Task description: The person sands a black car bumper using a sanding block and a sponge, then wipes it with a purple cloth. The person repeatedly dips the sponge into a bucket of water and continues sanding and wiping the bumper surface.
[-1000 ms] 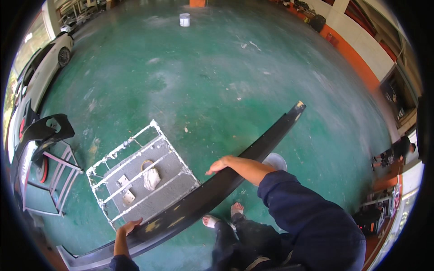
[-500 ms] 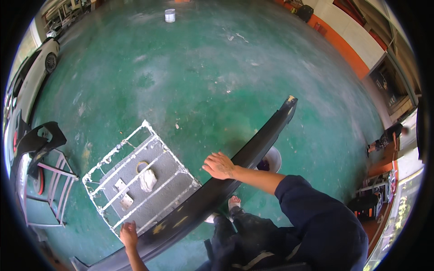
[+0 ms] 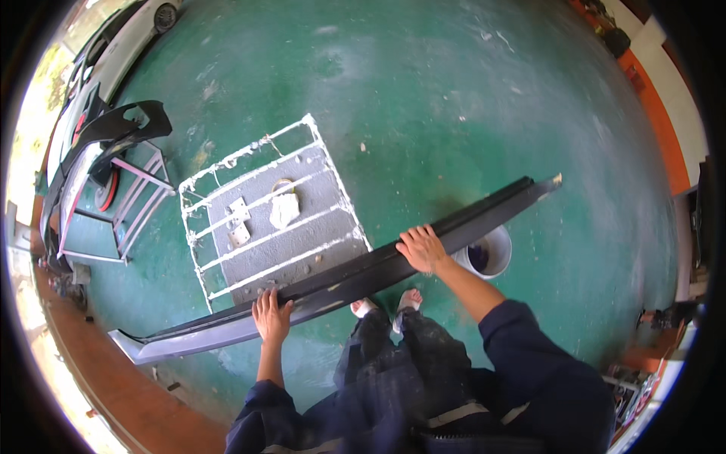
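A long dark car side skirt (image 3: 355,286) lies slantwise in front of me, over the near edge of a white metal rack (image 3: 261,255). Pale bare patches mark its face, and its left end is greyer. My left hand (image 3: 271,315) grips it left of the middle, fingers over the upper edge and thumb apart. Farther right, my right hand (image 3: 422,248) is wrapped over the same edge. The undersides of both grips are hidden. On the rack's grey board (image 3: 318,219) rest a crumpled white cloth (image 3: 284,210), a roll of tape (image 3: 283,186) and white perforated pads (image 3: 239,222).
A white bucket (image 3: 495,253) with something dark inside stands beneath the skirt's right half. At left, a black bumper (image 3: 125,121) hangs on a metal stand (image 3: 136,204), with a parked white car (image 3: 125,57) behind. My feet (image 3: 409,300) are just below the skirt.
The side skirt has turned to lie flatter across my view, its left end now visible. My left hand has moved onto its upper edge; my right hand now curls over it. My view has shifted.
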`<state>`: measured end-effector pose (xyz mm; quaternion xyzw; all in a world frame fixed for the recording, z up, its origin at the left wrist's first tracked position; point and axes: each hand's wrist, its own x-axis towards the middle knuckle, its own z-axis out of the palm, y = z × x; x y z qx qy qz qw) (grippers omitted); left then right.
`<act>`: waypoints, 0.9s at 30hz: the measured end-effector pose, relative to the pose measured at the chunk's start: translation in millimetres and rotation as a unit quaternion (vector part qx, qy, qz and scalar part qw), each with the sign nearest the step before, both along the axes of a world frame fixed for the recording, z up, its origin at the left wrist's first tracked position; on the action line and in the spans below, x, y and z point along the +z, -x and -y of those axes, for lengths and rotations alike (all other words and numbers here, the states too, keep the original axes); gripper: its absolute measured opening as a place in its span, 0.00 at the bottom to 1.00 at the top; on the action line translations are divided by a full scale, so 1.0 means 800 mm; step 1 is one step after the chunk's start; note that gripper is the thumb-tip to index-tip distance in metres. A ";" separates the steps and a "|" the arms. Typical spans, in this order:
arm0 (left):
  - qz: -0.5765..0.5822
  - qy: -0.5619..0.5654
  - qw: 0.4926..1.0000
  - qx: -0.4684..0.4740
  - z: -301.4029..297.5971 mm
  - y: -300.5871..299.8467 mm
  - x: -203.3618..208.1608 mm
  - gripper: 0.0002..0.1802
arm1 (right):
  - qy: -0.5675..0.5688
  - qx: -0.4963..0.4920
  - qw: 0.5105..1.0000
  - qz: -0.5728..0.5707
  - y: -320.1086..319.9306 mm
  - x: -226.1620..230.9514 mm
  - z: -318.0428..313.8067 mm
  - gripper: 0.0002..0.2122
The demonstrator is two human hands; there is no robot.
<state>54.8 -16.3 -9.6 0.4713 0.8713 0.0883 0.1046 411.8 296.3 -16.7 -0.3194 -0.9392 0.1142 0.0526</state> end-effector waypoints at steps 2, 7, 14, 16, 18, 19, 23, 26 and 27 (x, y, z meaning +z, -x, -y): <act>-0.005 0.026 0.999 -0.023 0.016 0.005 -0.009 0.37 | 0.002 0.003 1.000 -0.007 0.007 0.008 -0.004 0.16; -0.001 0.043 0.998 -0.049 0.024 0.024 -0.028 0.36 | -0.004 -0.009 0.999 -0.037 0.001 -0.019 0.003 0.19; 0.128 0.062 0.990 -0.011 0.006 0.095 -0.065 0.31 | 0.007 0.025 0.998 0.064 0.000 -0.023 -0.022 0.20; 0.135 0.046 0.990 0.007 0.009 0.094 -0.075 0.32 | 0.005 0.030 0.994 0.108 0.003 -0.018 -0.027 0.21; 0.135 0.056 0.989 0.017 0.013 0.097 -0.075 0.31 | -0.008 0.026 0.995 0.092 0.007 -0.019 -0.026 0.21; 0.136 0.062 0.989 0.024 0.008 0.096 -0.071 0.31 | -0.015 0.024 0.996 0.085 0.008 -0.018 -0.026 0.21; 0.118 0.041 0.992 0.021 -0.007 0.076 -0.043 0.27 | -0.017 -0.002 0.999 0.030 -0.009 -0.032 -0.017 0.21; 0.080 0.035 0.996 0.015 0.003 0.077 -0.042 0.28 | 0.029 -0.008 0.998 0.054 -0.003 -0.026 -0.013 0.25; 0.059 0.029 0.998 0.014 0.006 0.075 -0.041 0.29 | 0.046 -0.012 0.997 0.064 -0.001 -0.021 -0.013 0.27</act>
